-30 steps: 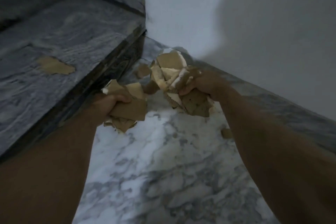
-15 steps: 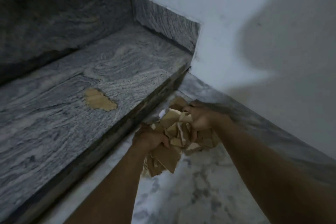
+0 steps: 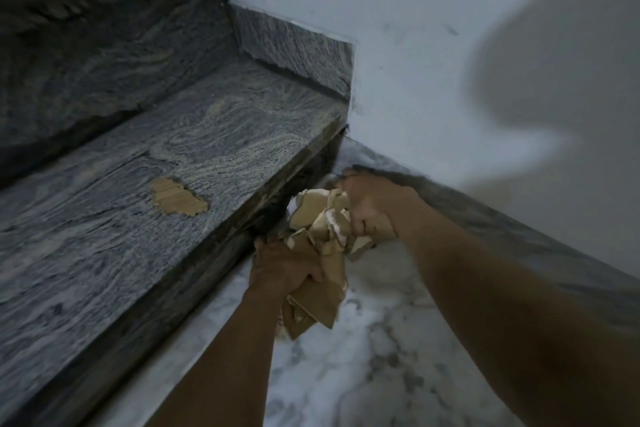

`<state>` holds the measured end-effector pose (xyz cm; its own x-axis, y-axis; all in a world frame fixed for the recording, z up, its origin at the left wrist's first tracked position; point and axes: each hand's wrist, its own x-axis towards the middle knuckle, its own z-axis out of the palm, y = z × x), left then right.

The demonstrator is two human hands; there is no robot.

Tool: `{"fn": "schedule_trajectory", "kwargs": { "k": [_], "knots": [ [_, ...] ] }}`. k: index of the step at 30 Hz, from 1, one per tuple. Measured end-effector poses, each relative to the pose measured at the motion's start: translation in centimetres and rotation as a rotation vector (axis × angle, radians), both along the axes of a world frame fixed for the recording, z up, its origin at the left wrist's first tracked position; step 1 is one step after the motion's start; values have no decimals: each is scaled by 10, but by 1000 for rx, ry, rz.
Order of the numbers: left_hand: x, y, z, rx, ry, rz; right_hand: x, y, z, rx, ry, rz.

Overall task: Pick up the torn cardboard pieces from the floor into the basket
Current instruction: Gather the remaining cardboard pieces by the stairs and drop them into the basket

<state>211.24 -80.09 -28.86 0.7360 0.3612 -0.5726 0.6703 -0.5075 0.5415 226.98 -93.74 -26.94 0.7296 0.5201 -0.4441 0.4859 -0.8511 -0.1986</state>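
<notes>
- The left hand [image 3: 282,269] grips a bundle of torn cardboard pieces [image 3: 313,302], fingers curled round the brown sheets, above the white marble floor [image 3: 374,357].
- The right hand [image 3: 369,208] clutches a second wad of cardboard scraps [image 3: 320,215], the two loads touching between the hands.
- Both hands sit closer together than a second ago, when the bundles were held apart.
- One loose cardboard piece [image 3: 178,201] lies on the grey stone step [image 3: 104,225], well apart from the hands.
- The view has tilted upward since then, showing the next riser [image 3: 86,55] and the pale wall [image 3: 433,45].
</notes>
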Motion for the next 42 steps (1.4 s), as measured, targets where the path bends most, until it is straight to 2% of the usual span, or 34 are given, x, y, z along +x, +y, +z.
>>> {"fn": "schedule_trajectory", "kwargs": {
  "k": [4,7,13,16,20,22,24,28,30,34,36,42],
  "knots": [
    [4,8,-4,-89,-7,-5,18,33,-10,-172,48,169],
    [4,12,-4,-136,12,-43,22,43,-8,-220,110,161],
    [9,14,2,-201,36,-29,23,36,-12,-192,126,79],
    [12,13,-3,-174,33,-19,7,13,-6,-93,105,-37],
    [7,8,2,-71,48,-91,-22,-39,-14,245,48,-337],
    [8,9,-6,-35,94,-137,-36,-67,-9,326,57,-461],
    [13,15,-29,-42,104,-109,-52,-99,6,366,54,-484],
    [-3,-2,-12,-109,38,68,-93,-159,38,505,76,-620],
    [-8,-4,-25,-160,15,120,-115,-185,47,607,106,-731],
    [-14,-35,-34,-233,42,44,-151,-235,54,729,142,-995],
    [-25,-69,-5,-282,49,-17,-168,-258,54,701,196,-1035],
    [-26,-138,7,-398,53,-136,-221,-270,16,272,304,-783]
  ]
}}
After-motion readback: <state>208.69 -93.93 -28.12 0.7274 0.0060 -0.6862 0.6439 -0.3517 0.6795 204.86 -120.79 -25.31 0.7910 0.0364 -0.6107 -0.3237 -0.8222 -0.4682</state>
